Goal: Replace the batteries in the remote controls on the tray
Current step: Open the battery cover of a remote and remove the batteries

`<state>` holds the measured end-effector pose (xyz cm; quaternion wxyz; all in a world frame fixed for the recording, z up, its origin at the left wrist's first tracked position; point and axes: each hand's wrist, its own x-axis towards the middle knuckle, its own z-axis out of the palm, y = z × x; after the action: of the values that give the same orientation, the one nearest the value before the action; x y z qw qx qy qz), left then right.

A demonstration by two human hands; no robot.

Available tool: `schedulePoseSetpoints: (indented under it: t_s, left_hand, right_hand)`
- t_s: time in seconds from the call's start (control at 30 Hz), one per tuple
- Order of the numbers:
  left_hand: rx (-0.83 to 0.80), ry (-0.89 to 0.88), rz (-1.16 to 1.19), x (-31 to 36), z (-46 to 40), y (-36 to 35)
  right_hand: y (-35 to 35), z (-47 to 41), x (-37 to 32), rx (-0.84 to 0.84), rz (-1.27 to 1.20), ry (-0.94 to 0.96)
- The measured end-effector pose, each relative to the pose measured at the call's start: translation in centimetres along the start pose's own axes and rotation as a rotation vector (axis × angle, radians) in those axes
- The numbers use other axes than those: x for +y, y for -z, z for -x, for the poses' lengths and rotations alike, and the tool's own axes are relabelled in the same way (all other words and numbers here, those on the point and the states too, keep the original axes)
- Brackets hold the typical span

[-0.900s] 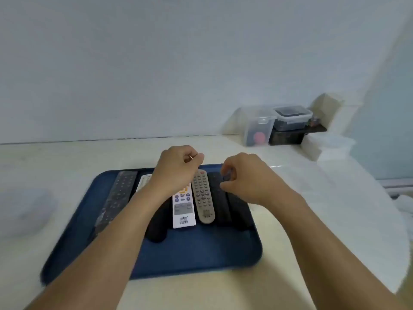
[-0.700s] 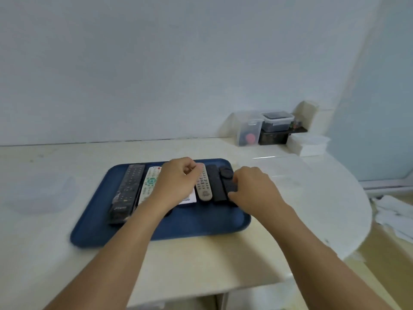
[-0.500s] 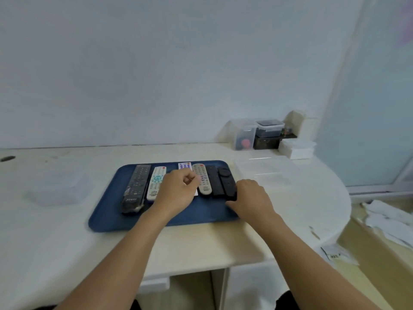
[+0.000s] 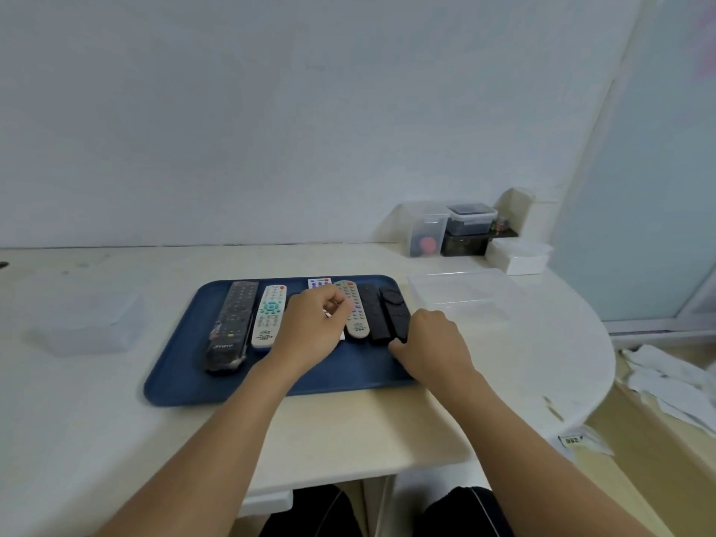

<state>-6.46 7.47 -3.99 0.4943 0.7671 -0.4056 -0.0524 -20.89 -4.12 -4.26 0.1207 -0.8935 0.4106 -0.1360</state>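
A blue tray lies on the cream table and carries several remotes side by side. From the left come a long black remote, a white remote with teal buttons, a white remote with purple buttons mostly hidden under my hand, a grey remote, a slim black remote and a black remote with a round pad. My left hand hovers curled over the tray's middle, with nothing visible in it. My right hand grips the near end of the black round-pad remote.
A clear plastic box sits left of the tray and a clear shallow container to its right. Small storage boxes and a white box stand at the back right. Beyond the table's curved right edge, papers lie on the floor.
The view has pulled back and risen, showing more of the table. Both hands drew toward the tray's near side. My right hand slid down to the near end of the rightmost black remote.
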Motion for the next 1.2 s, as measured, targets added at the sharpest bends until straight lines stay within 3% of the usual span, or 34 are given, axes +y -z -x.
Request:
schedulePoseSetpoints:
  t_s: [0.33, 0.47, 0.57, 0.7, 0.77, 0.83, 0.9, 0.93, 1.1, 1.2]
  left_hand:
    - [0.068, -0.038, 0.078, -0.9, -0.7, -0.8]
    - [0.080, -0.022, 0.104, -1.7, -1.4, -0.1]
    - [0.145, -0.066, 0.137, -1.6, -2.2, 1.0]
    - [0.224, -0.170, 0.072, -1.0, -4.2, 3.4]
    - [0.069, -0.145, 0.153, -0.4, -5.7, 4.8]
    - [-0.267, 0.021, 0.420, 0.5, -6.7, 5.6]
    - [-0.549, 0.170, 0.615, 0.9, -6.5, 5.3]
    - [-0.585, 0.204, 0.661, 0.9, -6.1, 4.9]
    - [-0.400, 0.246, 0.623, -1.4, -4.8, 2.6]
    - [-0.323, 0.180, 0.598, -1.8, -4.8, 1.8]
  right_hand:
    - [-1.6, 0.0, -1.2, 0.167, 0.261, 0.036]
    - [-2.0, -0.3, -0.4, 0.375, 0.212, 0.076]
    - [-0.9, -0.4, -0.4, 0.632, -0.034, 0.142]
    - [3.7, -1.1, -2.6, 0.708, -0.655, 0.211]
    - [5.3, -2.9, -3.9, 0.610, -1.047, 0.210]
    - [5.2, -5.3, -5.3, 0.349, -1.376, 0.146]
    - [3.9, -7.6, -6.6, 0.132, -1.492, 0.051]
    - [3.0, -8.4, -6.9, 0.074, -1.485, 0.011]
    - [-1.3, -9.8, -6.4, -0.090, -1.349, 0.097]
    - [-1.6, -9.8, -6.0, -0.051, -1.261, 0.216]
